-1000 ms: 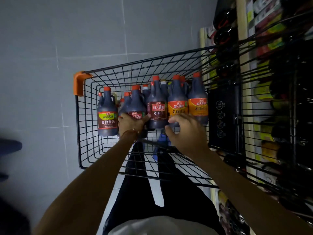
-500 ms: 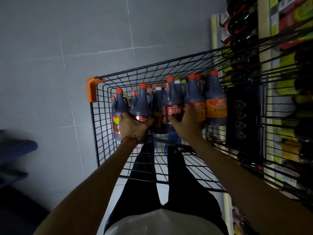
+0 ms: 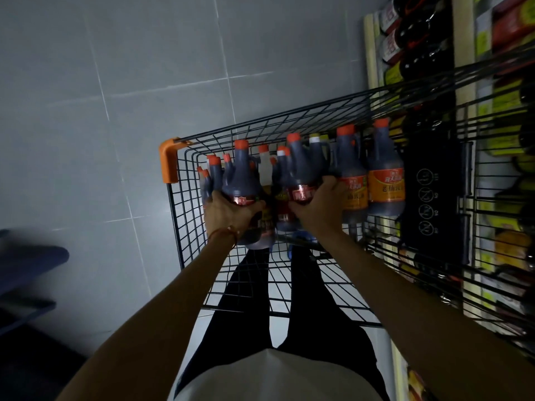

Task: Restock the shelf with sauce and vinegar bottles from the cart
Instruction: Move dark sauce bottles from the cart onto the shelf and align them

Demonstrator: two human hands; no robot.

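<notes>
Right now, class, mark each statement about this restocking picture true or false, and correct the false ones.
1. The left hand grips a dark bottle inside the cart. True.
2. The right hand hangs empty. False: its fingers curl round a second dark bottle.
3. The orange-labelled bottles stand at the cart's left end. False: they stand at its right end, nearest the shelf.
4. A cord bracelet circles the left wrist. True.
5. The cart's corner guard is blue. False: it is orange.
</notes>
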